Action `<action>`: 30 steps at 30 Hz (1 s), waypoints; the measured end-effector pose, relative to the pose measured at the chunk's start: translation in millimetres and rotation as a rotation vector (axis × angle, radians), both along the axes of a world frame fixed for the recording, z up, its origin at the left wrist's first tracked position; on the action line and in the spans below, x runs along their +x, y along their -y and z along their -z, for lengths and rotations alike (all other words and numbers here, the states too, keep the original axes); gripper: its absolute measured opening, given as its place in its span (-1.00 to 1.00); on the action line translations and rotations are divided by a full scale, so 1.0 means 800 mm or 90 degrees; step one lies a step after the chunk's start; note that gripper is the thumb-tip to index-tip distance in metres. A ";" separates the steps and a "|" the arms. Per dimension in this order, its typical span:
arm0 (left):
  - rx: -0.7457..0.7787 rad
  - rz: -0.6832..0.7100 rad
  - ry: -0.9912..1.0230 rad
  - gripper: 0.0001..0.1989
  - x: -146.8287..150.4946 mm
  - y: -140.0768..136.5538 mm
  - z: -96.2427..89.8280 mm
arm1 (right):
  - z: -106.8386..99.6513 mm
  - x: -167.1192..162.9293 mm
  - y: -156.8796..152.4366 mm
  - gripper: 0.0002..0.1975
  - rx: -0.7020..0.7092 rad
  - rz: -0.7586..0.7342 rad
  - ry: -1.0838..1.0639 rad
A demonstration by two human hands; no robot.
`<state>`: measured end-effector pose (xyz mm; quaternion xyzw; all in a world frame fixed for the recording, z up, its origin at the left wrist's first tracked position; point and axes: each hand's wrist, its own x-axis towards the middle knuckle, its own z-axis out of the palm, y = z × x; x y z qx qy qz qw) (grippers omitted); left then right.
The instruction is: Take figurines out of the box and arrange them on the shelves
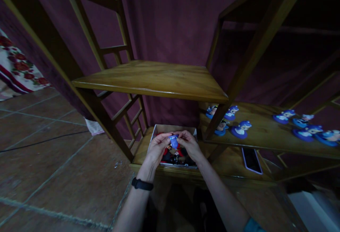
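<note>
Between my two hands is a small blue-purple figurine (174, 142), pinched from both sides above an open box. My left hand (158, 146), with a dark band on its wrist, grips its left edge with thumb and fingers. On the other side my right hand (188, 142) holds it the same way. Below them the white cardboard box (175, 128) contains several red and black figurines (177, 157), partly hidden by my hands and the held piece. The box rests on the low wooden shelf.
A wooden shelf board (154, 79) juts out above the box. To the right, several blue-haired figurines (241, 129) stand on round bases on another shelf (255, 125). A phone-like dark slab with a lilac edge (251, 160) lies lower right. A cable (45, 141) crosses the tiled floor.
</note>
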<state>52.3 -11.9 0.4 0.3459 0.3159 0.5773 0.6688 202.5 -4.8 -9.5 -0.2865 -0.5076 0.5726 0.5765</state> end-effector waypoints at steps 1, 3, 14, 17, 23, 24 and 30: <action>0.007 0.001 -0.004 -0.75 0.000 0.000 0.000 | 0.000 0.000 0.000 -0.88 0.005 0.000 -0.006; 0.017 0.003 -0.014 -0.76 0.000 0.000 0.000 | -0.001 0.001 0.000 -0.85 0.014 -0.002 -0.005; 0.000 -0.030 -0.066 -0.71 -0.002 -0.005 0.019 | 0.010 0.000 -0.002 -0.76 -0.073 0.022 0.121; -0.038 -0.029 -0.064 -0.70 0.000 -0.007 0.023 | 0.019 -0.003 -0.005 -0.76 -0.119 0.027 0.095; -0.128 0.024 -0.055 -0.67 -0.002 -0.006 0.017 | 0.026 -0.007 -0.005 -0.72 -0.254 0.020 -0.019; -0.147 0.028 -0.060 -0.68 -0.002 -0.006 0.017 | 0.027 -0.007 -0.005 -0.72 -0.272 0.020 -0.021; -0.209 0.018 -0.049 -0.78 -0.002 -0.009 0.023 | 0.034 -0.004 -0.007 -0.79 -0.335 -0.009 -0.032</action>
